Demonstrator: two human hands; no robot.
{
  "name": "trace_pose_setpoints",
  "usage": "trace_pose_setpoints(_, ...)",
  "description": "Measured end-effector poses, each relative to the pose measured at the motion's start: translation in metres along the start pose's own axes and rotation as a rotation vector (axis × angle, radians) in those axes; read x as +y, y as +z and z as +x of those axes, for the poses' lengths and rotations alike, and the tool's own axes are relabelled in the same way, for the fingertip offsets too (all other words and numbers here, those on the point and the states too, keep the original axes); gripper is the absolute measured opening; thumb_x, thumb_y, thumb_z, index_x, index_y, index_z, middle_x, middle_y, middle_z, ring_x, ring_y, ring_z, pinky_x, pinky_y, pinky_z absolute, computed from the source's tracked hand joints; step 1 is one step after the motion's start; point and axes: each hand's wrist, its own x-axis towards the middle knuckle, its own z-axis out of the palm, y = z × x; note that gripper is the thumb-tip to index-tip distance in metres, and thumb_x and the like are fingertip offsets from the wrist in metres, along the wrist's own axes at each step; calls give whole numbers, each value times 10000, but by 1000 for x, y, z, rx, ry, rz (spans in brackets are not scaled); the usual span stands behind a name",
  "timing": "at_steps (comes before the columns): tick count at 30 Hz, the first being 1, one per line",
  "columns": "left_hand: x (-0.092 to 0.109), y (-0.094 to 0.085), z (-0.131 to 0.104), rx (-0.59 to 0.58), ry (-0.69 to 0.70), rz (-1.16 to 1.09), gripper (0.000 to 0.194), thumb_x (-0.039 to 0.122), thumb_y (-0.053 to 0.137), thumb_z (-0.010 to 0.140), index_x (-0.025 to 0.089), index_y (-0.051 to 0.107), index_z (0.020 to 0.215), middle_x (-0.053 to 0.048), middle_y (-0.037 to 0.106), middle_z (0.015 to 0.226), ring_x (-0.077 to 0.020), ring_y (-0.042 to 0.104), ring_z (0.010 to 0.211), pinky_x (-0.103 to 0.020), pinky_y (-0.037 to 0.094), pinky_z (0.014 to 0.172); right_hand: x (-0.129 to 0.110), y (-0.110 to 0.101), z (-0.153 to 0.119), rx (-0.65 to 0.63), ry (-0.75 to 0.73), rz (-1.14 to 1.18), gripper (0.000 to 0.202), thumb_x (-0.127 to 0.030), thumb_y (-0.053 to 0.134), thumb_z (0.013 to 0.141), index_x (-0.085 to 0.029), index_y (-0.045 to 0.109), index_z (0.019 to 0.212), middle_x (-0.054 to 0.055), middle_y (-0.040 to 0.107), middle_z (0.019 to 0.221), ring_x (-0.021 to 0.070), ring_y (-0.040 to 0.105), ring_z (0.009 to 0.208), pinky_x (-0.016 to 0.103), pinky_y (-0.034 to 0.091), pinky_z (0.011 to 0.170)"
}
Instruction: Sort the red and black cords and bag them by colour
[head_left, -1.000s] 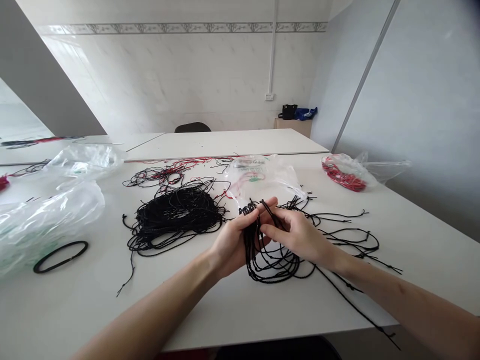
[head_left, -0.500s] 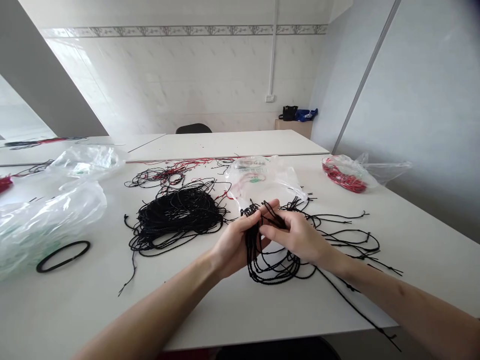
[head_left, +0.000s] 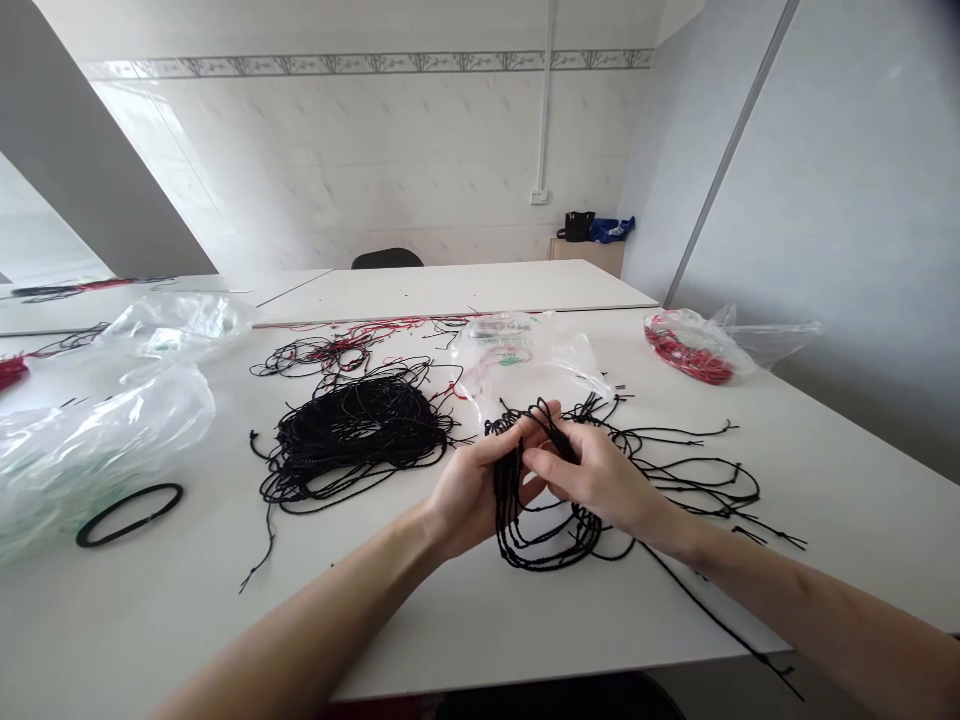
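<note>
Between my two hands hangs a bundle of black braided cords (head_left: 517,535), its loops drooping to the white table. My left hand (head_left: 476,480) is closed round the bundle, thumb laid over the cords near their top. Facing it, my right hand (head_left: 600,470) pinches several of the strands between thumb and fingers. Some of its fingertips are hidden behind the cords. Loose black cords with knotted ends (head_left: 705,475) spread over the table under and beyond my right wrist. Left of my hands lies a large heap of black cords (head_left: 360,430).
Clear plastic bags lie at the left (head_left: 157,410) and just behind my hands (head_left: 540,350). A bag of red cords (head_left: 690,350) sits at the right. Tangled red and black cords (head_left: 330,350) lie beyond the heap. A black oval ring (head_left: 129,515) rests at the left.
Both hands keep their hold and place almost unchanged. The strands at my right fingertips have shifted slightly, with small loops now standing up above the left thumb.
</note>
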Motion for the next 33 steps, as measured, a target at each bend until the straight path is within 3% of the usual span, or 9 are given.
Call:
trace_pose_setpoints(4,-1,1,-1,18,-17,27,354,278,433,853,244,533,1191,-19,508,1239,-147,427,1141,-239,348,924,1,2,1,16,-11,-40,290,-395,585,740,-157,572,905,-12,509,656,85,454,548,202,350,480)
trace_pose_setpoints(8,0,3,0,-26,28,15,378,274,414,859,202,516,1215,-63,586,1058,-137,533,879,-256,400,800,0,0,-1,-7,-41,43,171,-279,457,812,-149,548,872,6,535,702,101,504,613,223,416,562)
trace_pose_setpoints(11,1,4,1,-94,51,-9,396,278,379,867,179,500,1231,-75,602,916,-147,537,750,-299,418,720,-1,-1,-3,-55,-17,99,142,-219,383,823,-149,506,819,-9,505,611,100,505,560,225,419,539)
trace_pose_setpoints(14,1,4,1,-93,37,-31,391,260,365,868,168,510,1219,-80,604,946,-163,546,793,-307,415,744,-1,1,-3,-55,31,38,127,-274,464,797,-154,504,797,-32,459,566,77,436,472,201,359,444)
trace_pose_setpoints(18,0,2,0,-55,3,-46,383,246,371,869,162,518,1212,-79,595,1052,-148,534,894,-257,378,824,-2,2,-2,-65,8,-100,200,-346,568,739,-149,541,725,-21,486,591,82,440,519,201,357,477)
trace_pose_setpoints(25,0,0,1,-112,47,-23,394,285,374,864,176,515,1215,-86,600,1023,-177,541,860,-313,397,802,-2,0,-4,-56,-7,15,159,-236,375,816,-152,492,747,-16,479,541,96,469,506,219,382,501)
trace_pose_setpoints(33,-2,3,0,-105,6,-19,405,257,347,872,194,479,1250,-78,593,1069,-165,556,868,-303,398,813,-1,5,-3,-29,52,-52,250,-388,610,710,-157,523,745,-35,442,558,71,400,478,199,311,436)
